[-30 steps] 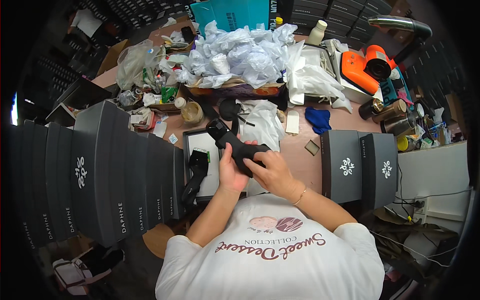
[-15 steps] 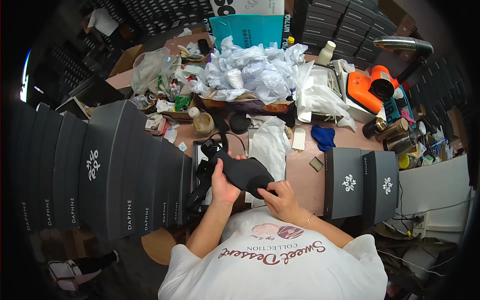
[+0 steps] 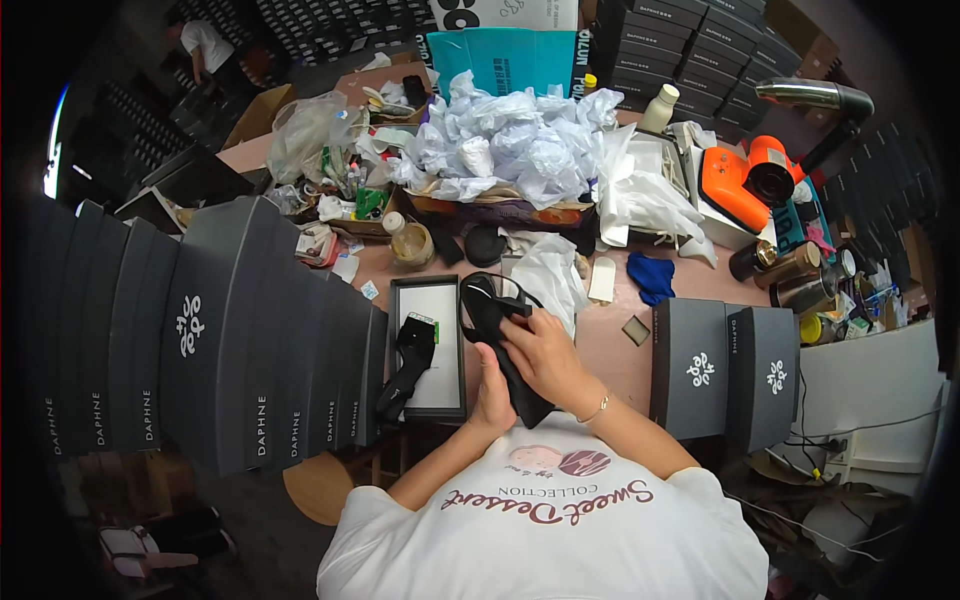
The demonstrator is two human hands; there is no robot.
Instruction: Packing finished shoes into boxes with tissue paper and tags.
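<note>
While my left hand (image 3: 493, 392) holds the black shoe (image 3: 486, 316) near the worktop's (image 3: 603, 350) front edge, my right hand (image 3: 548, 362) touches it, grip unclear, apparently adjusting it, which next calls for steady support

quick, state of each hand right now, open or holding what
Left hand: closed on the side of a black shoe with a thin looped strap.
Right hand: touching the same shoe; whether it grips cannot be told.
</note>
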